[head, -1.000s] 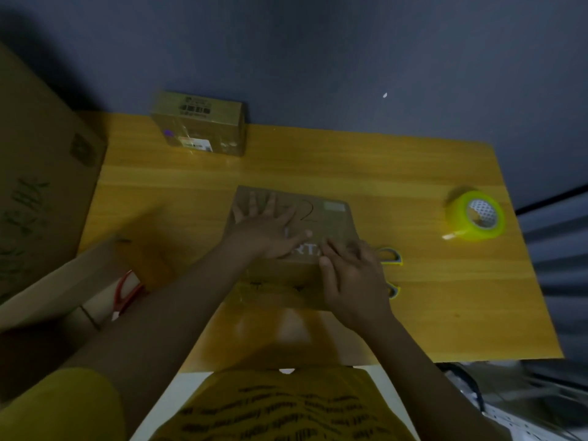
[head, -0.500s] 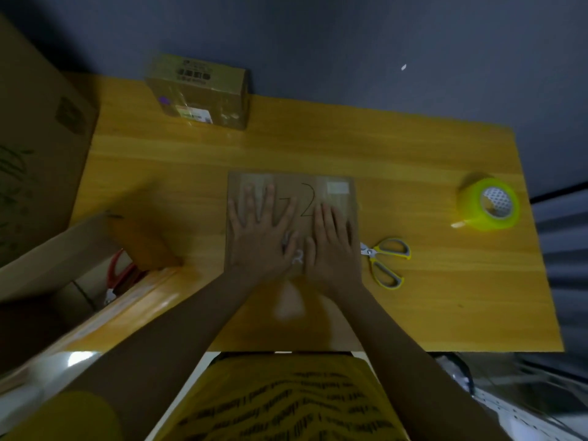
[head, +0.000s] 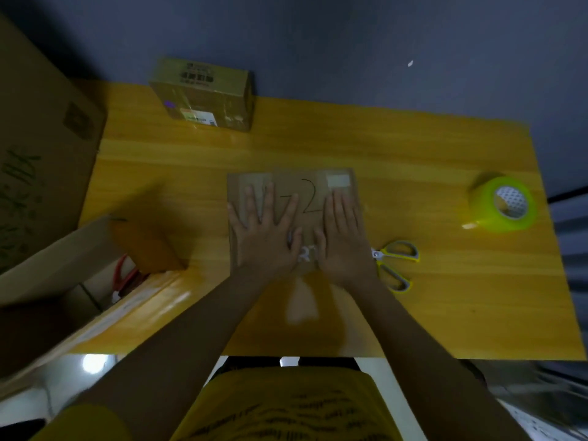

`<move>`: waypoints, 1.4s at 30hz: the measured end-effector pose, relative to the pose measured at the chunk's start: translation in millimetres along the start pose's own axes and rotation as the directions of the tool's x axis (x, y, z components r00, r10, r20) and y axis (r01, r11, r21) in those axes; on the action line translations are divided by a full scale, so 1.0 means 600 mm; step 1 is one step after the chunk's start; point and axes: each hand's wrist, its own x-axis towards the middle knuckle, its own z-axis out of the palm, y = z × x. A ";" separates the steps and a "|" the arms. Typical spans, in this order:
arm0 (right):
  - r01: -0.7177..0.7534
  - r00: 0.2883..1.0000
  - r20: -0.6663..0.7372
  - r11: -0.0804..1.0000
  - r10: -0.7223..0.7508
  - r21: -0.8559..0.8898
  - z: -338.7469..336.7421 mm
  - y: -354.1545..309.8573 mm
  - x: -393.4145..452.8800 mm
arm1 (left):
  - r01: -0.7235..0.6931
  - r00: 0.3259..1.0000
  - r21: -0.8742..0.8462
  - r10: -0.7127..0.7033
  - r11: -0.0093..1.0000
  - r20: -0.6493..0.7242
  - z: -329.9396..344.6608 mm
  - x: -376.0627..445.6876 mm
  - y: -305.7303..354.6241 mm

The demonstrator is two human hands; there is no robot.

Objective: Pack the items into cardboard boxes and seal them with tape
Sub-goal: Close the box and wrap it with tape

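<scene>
A brown cardboard box [head: 304, 183] with a handwritten "2" on top sits at the middle of the wooden table [head: 381, 154]. My left hand [head: 265, 232] lies flat on its left half, fingers spread and straight. On the right half my right hand [head: 345, 235] presses flat, fingers together. A roll of yellow-green tape [head: 504, 203] stands at the table's right end. Yellow-handled scissors [head: 396, 264] lie just right of the box, beside my right wrist. A second, sealed cardboard box [head: 203, 93] with labels sits at the back left.
A large cardboard carton [head: 38, 148] stands left of the table, one flap [head: 63, 259] reaching over the table's left edge. A red-handled tool [head: 125, 275] shows below that flap. A dark wall runs behind the table.
Both hands went from curled and overlapping at the box's near edge to lying flat side by side on top, then slid slightly apart. The scissors came into full view.
</scene>
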 end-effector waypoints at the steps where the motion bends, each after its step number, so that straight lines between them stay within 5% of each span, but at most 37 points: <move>1: 0.010 0.999 0.030 0.999 -0.012 0.043 -0.002 -0.002 -0.032 | 0.007 1.000 0.000 -0.007 1.000 0.014 -0.001 0.000 0.000; 4: -0.010 1.000 0.019 0.977 0.006 0.213 -0.023 0.009 -0.064 | -0.032 0.998 -0.031 0.034 0.999 0.055 -0.007 -0.001 -0.002; 7: -0.232 0.966 -0.027 0.906 0.258 0.353 -0.053 0.032 -0.010 | 0.037 0.999 -0.216 -0.036 0.976 0.006 -0.033 0.013 -0.018; 9: -0.493 0.868 0.226 0.709 0.442 0.504 -0.066 0.035 0.044 | 0.296 0.949 -0.388 -0.313 0.873 0.018 -0.053 0.032 -0.041; 11: -0.634 0.769 0.452 0.447 0.453 0.631 -0.070 0.025 0.079 | 0.522 0.843 -0.591 -0.476 0.614 0.250 -0.075 0.053 -0.064; 13: -0.545 0.823 0.350 0.448 0.448 0.708 -0.081 0.008 0.087 | 0.486 0.853 -0.778 -0.410 0.397 0.323 -0.091 0.069 -0.080; 16: -0.206 0.913 0.023 0.412 0.408 0.887 -0.100 0.004 0.078 | 0.238 0.848 -0.926 -0.528 0.294 0.051 -0.127 0.086 -0.098; 18: -0.016 0.928 -0.135 0.400 0.346 0.916 -0.093 0.009 0.063 | 0.186 0.818 -0.953 -0.575 0.238 0.016 -0.137 0.095 -0.108; 21: 0.005 0.908 -0.177 0.413 0.380 0.911 -0.067 0.008 0.050 | 0.332 0.848 -0.870 -0.519 0.364 0.106 -0.132 0.096 -0.114; 24: -0.205 0.910 0.038 0.370 0.412 0.906 -0.057 0.021 0.040 | 0.416 0.882 -0.657 -0.456 0.628 0.123 -0.126 0.096 -0.101; 26: -0.292 0.867 0.055 0.415 0.495 0.862 -0.074 0.029 0.047 | 0.299 0.941 -0.408 -0.337 0.863 -0.024 -0.131 0.109 -0.091; 28: -0.302 0.835 -0.118 0.626 0.538 0.719 -0.108 0.032 0.083 | 0.044 0.995 -0.108 -0.053 0.993 -0.089 -0.131 0.122 -0.084; 31: -0.209 0.918 -0.225 0.883 0.325 0.421 -0.151 0.010 0.190 | -0.166 0.986 0.007 0.166 0.986 -0.032 -0.118 0.126 -0.081; 34: -0.222 0.973 0.092 0.963 0.210 0.151 -0.127 -0.026 0.264 | -0.111 0.991 -0.011 0.110 0.994 -0.071 -0.103 0.133 -0.077; 36: -0.220 0.963 0.163 0.975 0.214 0.020 -0.090 -0.035 0.254 | -0.076 0.994 -0.037 0.073 0.996 -0.084 -0.095 0.139 -0.072; 42: -0.046 0.995 -0.091 0.998 0.049 0.041 -0.047 -0.039 0.096 | -0.079 0.993 -0.061 0.073 0.995 -0.097 -0.082 0.141 -0.072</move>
